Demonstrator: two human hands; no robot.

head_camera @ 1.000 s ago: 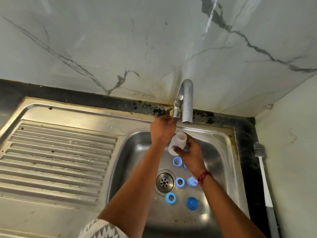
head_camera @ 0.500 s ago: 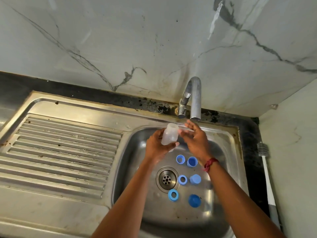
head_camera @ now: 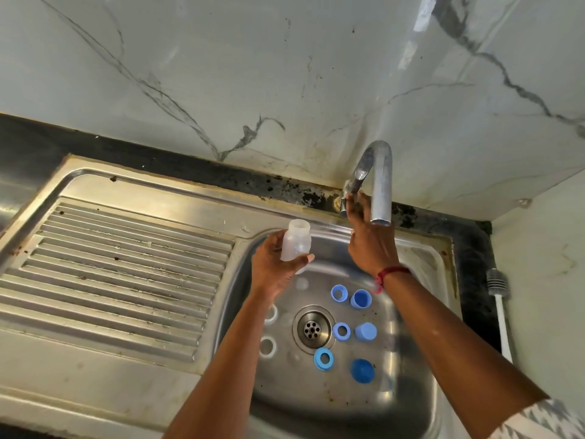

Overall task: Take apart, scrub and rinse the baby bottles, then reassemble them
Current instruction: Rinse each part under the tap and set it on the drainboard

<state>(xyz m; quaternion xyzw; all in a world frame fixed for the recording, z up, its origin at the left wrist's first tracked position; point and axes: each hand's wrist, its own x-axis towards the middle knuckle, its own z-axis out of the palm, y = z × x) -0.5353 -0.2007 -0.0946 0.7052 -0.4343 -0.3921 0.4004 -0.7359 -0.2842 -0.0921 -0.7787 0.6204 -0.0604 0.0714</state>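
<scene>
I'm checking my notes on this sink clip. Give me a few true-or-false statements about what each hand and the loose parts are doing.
1. The left hand holds a translucent plastic bottle body. True.
2. That bottle has its cap on. False: its mouth is open.
3. The right hand reaches to the base of the curved metal tap. True.
4. The blue plastic rings and caps lie on the ribbed draining board. False: they lie in the steel sink basin.
5. Water streams from the tap. False: none is visible.
</scene>
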